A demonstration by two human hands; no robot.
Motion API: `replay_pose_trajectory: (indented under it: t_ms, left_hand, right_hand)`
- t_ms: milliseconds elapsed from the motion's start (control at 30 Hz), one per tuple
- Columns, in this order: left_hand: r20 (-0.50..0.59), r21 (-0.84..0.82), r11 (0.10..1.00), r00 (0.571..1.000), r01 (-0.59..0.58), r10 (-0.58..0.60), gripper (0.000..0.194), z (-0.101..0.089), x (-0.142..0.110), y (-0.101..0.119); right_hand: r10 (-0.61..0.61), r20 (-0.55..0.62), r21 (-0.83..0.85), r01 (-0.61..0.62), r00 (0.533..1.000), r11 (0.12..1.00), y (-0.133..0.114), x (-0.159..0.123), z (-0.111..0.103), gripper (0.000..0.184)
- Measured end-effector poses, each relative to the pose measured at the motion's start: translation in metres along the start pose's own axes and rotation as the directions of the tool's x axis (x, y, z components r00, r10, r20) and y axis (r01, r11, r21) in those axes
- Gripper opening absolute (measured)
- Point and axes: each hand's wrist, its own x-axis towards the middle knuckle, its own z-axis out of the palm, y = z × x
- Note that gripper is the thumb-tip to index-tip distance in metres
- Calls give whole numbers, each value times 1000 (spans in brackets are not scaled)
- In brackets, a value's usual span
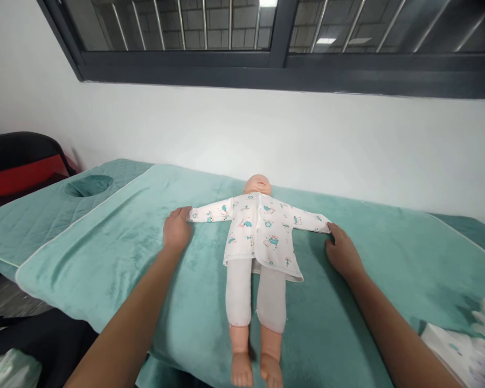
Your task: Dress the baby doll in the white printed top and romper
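A baby doll [257, 184] lies on its back on the green bed cover [202, 302], head toward the wall and bare feet toward me. It wears a white printed baby shirt [246, 229], closed down the front, with both sleeves stretched out sideways. White cloth covers its legs [238, 296] down to the shins. My left hand [178, 229] is closed at the end of the sleeve on the left. At the other sleeve's end, my right hand [343, 250] pinches the cuff between thumb and fingers. The doll's own hands are hidden.
White cloth items [452, 347], partly blurred, lie at the bed's right front. A face hole [89, 186] opens in the bed's left end. Beyond it stands a black and red chair [22, 167]. A black bag [52, 345] sits below left. The white wall [226, 129] borders the far side.
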Motion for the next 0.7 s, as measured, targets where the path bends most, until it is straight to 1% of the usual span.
replay_pose_trajectory:
  t_ms: [133,333,433,467,533,567,600,633,667,700]
  left_hand:
    - [4,0,1000,1000,2,-2,53,-1,-1,1]
    - [8,0,1000,1000,0,0,52,-1,0,1]
    - [6,-6,1000,1000,-1,1,52,-2,0,1]
    - [4,-9,1000,1000,0,0,52,-2,-1,1]
    - [-1,-12,1000,1000,0,0,52,-3,-1,2]
    - [-4,-14,1000,1000,1,-1,52,-3,-1,2]
    - [-6,-14,1000,1000,1,-1,52,-3,-1,2]
    - [-6,-14,1000,1000,1,-1,51,-3,-1,1]
    - [-5,-13,1000,1000,1,-1,51,-2,0,1]
    - [-4,-12,1000,1000,1,-1,51,-2,0,1]
  right_hand:
    - [-8,2,0,8,1000,1000,-1,0,0,61]
    - [-29,-54,46,32,998,998,5,0,2,62]
    - [4,-77,104,4,997,995,0,2,-4,61]
    - [38,-89,141,-26,995,990,-6,3,-8,59]
    - [112,-120,234,-82,986,969,-26,-2,-20,52]
    - [134,-128,292,-92,983,952,-40,-8,-28,50]
    - [122,-122,333,-75,985,940,-55,-18,-38,48]
    - [76,-94,369,-37,993,929,-69,-31,-49,45]
    - [-32,-16,435,36,999,900,-84,-48,-61,44]
    - [-155,61,481,107,986,870,-96,-67,-74,43]
